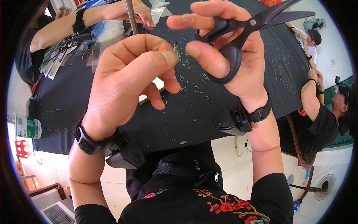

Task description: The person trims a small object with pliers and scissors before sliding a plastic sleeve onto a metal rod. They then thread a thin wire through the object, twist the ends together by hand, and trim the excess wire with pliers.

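My left hand [125,80] is raised over the black-covered table, thumb and forefinger pinched together, the other fingers curled. A tiny, shiny bit shows at its fingertips, too small to name. Black-handled scissors [253,23] hang in my right hand [249,69], with the thumb and fingers through the loops. Their dark blades point to the upper right, slightly apart and away from my left hand. Small greenish thread-like scraps [181,89] lie scattered on the tabletop below both hands. Partly hidden behind my left fingers is a pale thing with a gold-coloured edge [161,90].
Across the table at the upper left, a person's arm [99,14] reaches in beside clear plastic sheets [108,37]. A metal pole [131,16] rises near there. A bottle with a green label [28,127] lies at the left edge. Another person [317,123] sits at the right.
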A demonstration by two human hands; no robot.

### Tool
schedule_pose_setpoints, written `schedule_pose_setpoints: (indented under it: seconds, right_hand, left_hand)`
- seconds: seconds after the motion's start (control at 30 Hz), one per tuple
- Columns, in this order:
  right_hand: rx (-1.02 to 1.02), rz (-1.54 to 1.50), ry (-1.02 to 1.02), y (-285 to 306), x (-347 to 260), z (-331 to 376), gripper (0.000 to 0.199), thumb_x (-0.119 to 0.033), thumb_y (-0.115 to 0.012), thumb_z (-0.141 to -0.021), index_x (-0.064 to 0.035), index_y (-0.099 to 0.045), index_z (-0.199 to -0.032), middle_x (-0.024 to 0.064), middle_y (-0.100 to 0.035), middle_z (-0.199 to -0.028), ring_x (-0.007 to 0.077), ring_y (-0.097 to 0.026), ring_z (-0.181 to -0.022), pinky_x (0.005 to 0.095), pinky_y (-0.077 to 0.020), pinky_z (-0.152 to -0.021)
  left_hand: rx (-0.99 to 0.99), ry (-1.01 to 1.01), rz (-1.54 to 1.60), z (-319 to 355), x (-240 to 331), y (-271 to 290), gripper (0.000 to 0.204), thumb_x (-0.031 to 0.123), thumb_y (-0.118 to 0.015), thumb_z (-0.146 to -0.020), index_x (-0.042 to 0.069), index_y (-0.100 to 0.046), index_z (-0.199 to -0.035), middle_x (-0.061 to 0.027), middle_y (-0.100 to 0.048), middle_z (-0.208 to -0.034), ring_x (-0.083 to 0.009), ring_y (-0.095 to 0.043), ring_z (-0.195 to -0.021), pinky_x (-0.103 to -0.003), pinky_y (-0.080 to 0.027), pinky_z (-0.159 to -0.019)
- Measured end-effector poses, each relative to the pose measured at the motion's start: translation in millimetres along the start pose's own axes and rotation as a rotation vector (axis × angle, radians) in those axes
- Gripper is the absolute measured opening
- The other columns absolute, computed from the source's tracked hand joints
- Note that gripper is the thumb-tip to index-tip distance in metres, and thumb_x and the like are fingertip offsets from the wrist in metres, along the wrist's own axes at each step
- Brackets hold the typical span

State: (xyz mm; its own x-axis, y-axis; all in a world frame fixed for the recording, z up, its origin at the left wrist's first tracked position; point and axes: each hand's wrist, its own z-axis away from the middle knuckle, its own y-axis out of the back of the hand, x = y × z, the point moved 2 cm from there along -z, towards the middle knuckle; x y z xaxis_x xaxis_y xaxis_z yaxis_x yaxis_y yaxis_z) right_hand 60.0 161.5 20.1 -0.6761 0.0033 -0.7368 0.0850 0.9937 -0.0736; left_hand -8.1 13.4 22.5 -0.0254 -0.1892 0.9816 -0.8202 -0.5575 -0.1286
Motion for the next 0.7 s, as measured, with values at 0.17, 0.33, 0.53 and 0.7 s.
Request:
schedule_pose_setpoints:
  seconds: [0.17, 0.33, 0.53, 0.7]
  right_hand:
    - [0.002, 0.255, 0.15, -2.8, -2.8, 1.7, 0.036, -0.003, -0.071, -0.065, -0.0101, -0.06, -0.099, 0.0011, -0.06, -0.076, 0.0139, -0.053, -0.068, 0.0221, -0.0403, -0.058]
    - [0.019, 0.088, -0.049, 0.9, -1.0, 3.1, 0.039, 0.007, -0.063, -0.075, 0.0035, -0.048, -0.111, 0.0113, -0.061, -0.086, 0.0118, -0.059, -0.081, 0.0203, -0.0468, -0.072]
    - [0.047, 0.15, -0.056, -3.6, -2.8, 3.3, 0.039, 0.008, -0.063, -0.074, 0.0036, -0.049, -0.11, 0.0107, -0.061, -0.086, 0.0116, -0.059, -0.081, 0.0203, -0.0467, -0.072]
    - [0.165, 0.237, 0.083, -13.0, -0.5, 7.5, 0.026, 0.004, -0.06, -0.077, 0.003, -0.052, -0.101, 0.0083, -0.06, -0.081, 0.0123, -0.058, -0.078, 0.0228, -0.0464, -0.07]
  left_hand:
    - [-0.006, 0.021, -0.04, -0.6, -3.3, -0.3, 0.015, 0.014, -0.05, -0.085, 0.0, -0.051, -0.086, -0.0051, -0.053, -0.07, -0.0101, -0.056, -0.056, -0.016, -0.042, -0.035]
    - [0.048, -0.036, -0.042, -1.1, -2.9, -1.1, 0.021, 0.017, -0.051, -0.086, -0.002, -0.052, -0.095, -0.0047, -0.055, -0.072, -0.0093, -0.056, -0.06, -0.015, -0.042, -0.036]
    - [0.047, -0.053, -0.026, -0.7, -5.7, 0.4, 0.019, 0.016, -0.052, -0.086, -0.001, -0.053, -0.094, -0.0041, -0.056, -0.073, -0.0091, -0.057, -0.063, -0.015, -0.042, -0.037]
    - [0.086, -0.039, -0.042, -0.9, -7.6, 4.1, 0.014, 0.015, -0.052, -0.085, 0.002, -0.054, -0.09, -0.0035, -0.056, -0.07, -0.0096, -0.057, -0.061, -0.015, -0.04, -0.039]
